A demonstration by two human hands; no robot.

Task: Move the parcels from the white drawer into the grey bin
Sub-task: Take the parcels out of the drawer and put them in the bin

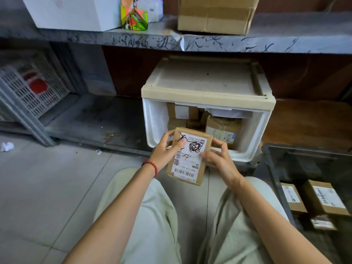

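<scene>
Our left grip (pixel 165 151) and right grip (pixel 219 161) pinch one parcel (pixel 190 162) by its edges — swung right, it could slip loose, or clip the bin (pixel 271 168) rim.

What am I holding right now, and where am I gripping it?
A small cardboard parcel with a scribbled label, held by its side edges: left hand on the left, right hand on the right.
</scene>
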